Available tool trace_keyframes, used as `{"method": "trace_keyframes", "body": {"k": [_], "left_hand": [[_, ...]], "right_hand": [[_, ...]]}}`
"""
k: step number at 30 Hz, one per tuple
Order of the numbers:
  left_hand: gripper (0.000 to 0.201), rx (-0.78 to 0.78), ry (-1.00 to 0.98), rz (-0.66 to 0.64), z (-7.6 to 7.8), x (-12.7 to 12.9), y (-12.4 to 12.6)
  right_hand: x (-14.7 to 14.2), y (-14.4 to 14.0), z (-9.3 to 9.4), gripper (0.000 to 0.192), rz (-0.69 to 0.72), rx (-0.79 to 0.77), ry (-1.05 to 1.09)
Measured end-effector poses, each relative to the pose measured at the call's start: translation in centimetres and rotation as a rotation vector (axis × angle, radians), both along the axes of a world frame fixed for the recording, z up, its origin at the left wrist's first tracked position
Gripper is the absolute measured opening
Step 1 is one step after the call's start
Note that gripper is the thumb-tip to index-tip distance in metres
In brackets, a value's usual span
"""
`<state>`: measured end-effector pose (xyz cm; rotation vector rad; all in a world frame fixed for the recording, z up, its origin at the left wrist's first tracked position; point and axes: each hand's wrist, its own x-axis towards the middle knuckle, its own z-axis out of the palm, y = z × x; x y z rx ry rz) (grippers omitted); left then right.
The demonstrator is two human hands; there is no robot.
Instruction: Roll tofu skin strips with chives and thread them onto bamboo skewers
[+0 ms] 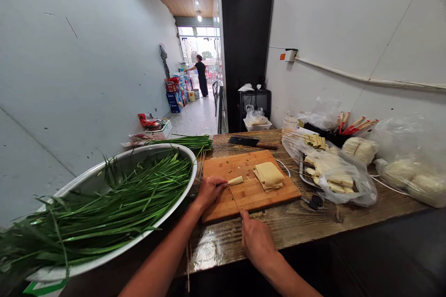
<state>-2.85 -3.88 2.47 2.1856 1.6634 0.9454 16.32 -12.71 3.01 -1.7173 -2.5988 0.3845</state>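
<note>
My left hand (211, 191) is closed on one end of a rolled tofu sheet (236, 180), keeping it down on the wooden cutting board (240, 160). In my right hand (258, 240), at the board's near edge, is the blunt end of a thin skewer (235, 200). The skewer slants up to the roll, close to my left fingertips; whether it pierces the roll I cannot tell. Right of the roll lies a folded stack of pale yellow tofu sheets (269, 175). Bits of green are scattered over the board.
A large metal basin (193, 174) of garlic chives (139, 209) stands at left. Behind the board lies a cleaver (252, 142). To the right are keys (315, 202), a bagged tray of skewered rolls (329, 174) and bagged noodles (400, 174). A person (201, 75) stands near the far doorway.
</note>
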Motion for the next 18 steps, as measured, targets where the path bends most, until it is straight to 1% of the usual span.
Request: {"method": "trace_keyframes", "body": {"k": [4,8,11,18], "left_hand": [[0.015,-0.005,0.015,-0.007,0.1,0.0,0.0],[0.015,-0.024,0.028,-0.005,0.2,0.1,0.0],[0.018,-0.015,0.070,-0.007,0.3,0.4,-0.4],[0.021,-0.006,0.223,0.023,0.3,1.7,-1.2]], "right_hand": [[-0.3,0.2,0.0,0.033,-0.036,0.006,0.021],[-0.2,0.2,0.0,0.028,-0.058,0.026,0.112],[0.7,0.0,0.2,0.029,-0.059,0.034,0.161],[3.8,-0.8,0.6,0.037,-0.042,0.053,0.144]]}}
